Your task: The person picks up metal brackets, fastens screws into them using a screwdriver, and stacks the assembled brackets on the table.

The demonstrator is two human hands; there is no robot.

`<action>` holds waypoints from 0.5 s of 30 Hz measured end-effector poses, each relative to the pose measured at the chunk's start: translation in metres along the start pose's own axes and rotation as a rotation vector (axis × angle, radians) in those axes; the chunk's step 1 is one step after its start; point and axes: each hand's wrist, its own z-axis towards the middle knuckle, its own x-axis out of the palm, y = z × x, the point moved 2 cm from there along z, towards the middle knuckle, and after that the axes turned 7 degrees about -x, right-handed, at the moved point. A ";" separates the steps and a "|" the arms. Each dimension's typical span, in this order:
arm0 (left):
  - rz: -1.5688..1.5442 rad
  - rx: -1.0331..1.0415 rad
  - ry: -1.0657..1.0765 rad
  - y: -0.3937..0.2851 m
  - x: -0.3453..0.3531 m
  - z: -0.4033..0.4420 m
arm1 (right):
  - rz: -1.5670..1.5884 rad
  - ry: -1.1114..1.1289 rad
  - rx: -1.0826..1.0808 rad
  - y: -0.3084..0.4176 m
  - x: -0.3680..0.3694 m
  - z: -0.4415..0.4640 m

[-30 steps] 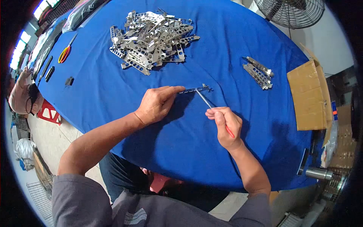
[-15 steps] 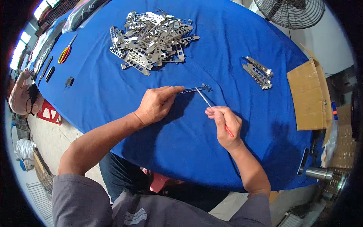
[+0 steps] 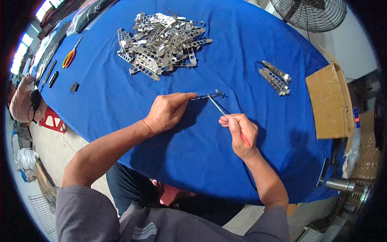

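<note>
My left hand (image 3: pixel 167 111) is closed on the left end of a narrow perforated metal strip (image 3: pixel 215 94) over the blue cloth (image 3: pixel 193 149). In my right hand (image 3: pixel 241 135) is a thin metal tool with a red handle (image 3: pixel 218 105); its tip meets the strip right of its middle. A large heap of similar metal strips (image 3: pixel 163 42) lies beyond my left hand. Off to the right is a small group of metal strips (image 3: pixel 275 78).
Scissors with red and yellow handles (image 3: pixel 69 58), a black object (image 3: pixel 74 86) and dark tools (image 3: pixel 53 79) lie at the left. A cardboard box (image 3: pixel 328 103) stands at the right edge, a wire fan (image 3: pixel 310 14) behind. Another person (image 3: pixel 24 105) is at far left.
The tool's tip and my right hand have shifted very slightly at the strip. My left hand stays in place on the strip's end.
</note>
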 end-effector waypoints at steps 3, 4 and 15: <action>-0.011 0.013 -0.014 0.001 0.001 0.000 | -0.042 0.068 -0.088 0.002 -0.001 0.000; -0.018 0.015 -0.019 0.000 0.002 0.000 | -0.039 0.041 -0.084 0.003 0.000 0.001; -0.001 0.006 -0.009 0.002 0.002 -0.001 | -0.020 0.063 -0.055 0.006 -0.002 0.004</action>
